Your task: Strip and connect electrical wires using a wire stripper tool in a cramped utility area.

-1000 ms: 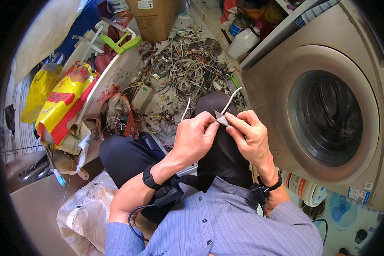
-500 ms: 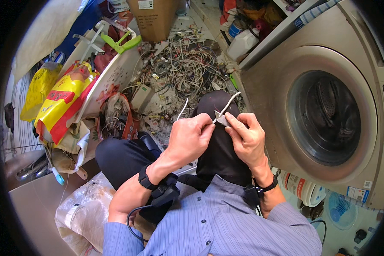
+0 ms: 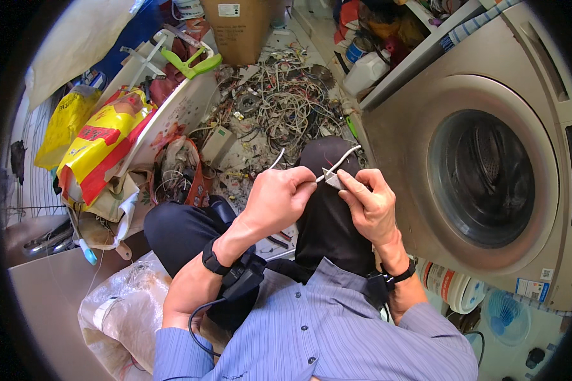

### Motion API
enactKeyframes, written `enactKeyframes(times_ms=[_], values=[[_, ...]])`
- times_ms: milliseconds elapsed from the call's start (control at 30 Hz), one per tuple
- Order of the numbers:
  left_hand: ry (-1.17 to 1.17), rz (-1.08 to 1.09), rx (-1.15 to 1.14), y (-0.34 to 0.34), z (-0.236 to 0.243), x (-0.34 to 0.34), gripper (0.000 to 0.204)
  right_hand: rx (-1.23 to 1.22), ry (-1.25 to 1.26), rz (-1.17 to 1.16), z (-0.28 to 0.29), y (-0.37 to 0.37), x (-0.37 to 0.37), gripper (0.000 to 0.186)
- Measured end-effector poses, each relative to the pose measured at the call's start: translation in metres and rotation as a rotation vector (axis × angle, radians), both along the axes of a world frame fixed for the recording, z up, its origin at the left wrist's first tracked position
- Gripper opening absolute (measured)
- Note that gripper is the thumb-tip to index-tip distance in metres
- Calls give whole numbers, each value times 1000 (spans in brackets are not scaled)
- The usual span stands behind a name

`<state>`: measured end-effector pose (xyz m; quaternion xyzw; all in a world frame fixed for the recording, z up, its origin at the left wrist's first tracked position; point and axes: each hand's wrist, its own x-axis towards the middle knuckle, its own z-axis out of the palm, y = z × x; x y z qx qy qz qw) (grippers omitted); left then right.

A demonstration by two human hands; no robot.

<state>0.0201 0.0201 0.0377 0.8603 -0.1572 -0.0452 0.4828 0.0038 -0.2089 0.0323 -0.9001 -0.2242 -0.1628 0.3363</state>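
Above one knee, two hands pinch one white wire (and one small blade).

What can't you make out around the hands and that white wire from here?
- Head view: white wire section inside the left hand, hidden by curled fingers.
- Small grey tool in the right hand: mostly covered, its kind unclear.
- Cut in the wire: too small.

It was a cluttered home laundry or utility corner: a front-loading washing machine stood beside a floor heaped with tangled wires and bags.
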Motion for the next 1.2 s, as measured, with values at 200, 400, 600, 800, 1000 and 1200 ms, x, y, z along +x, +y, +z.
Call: enactKeyframes(times_ms=[200,400,600,800,1000,1200], values=[[25,5,-44,-1,-3,2,20,-14,5,8,3,2,-1,41],[118,-22,-55,1,2,4,23,-30,24,134,10,-14,5,41],[122,-35,-5,3,1,9,23,32,37,141,6,-12,7,39],[127,-51,10,7,0,14,21,-14,39,137,10,-5,8,39],[95,-74,59,8,4,20,19,-53,4,96,4,-9,8,41],[74,-112,73,17,9,24,16,-65,-42,49,0,-14,4,43]])
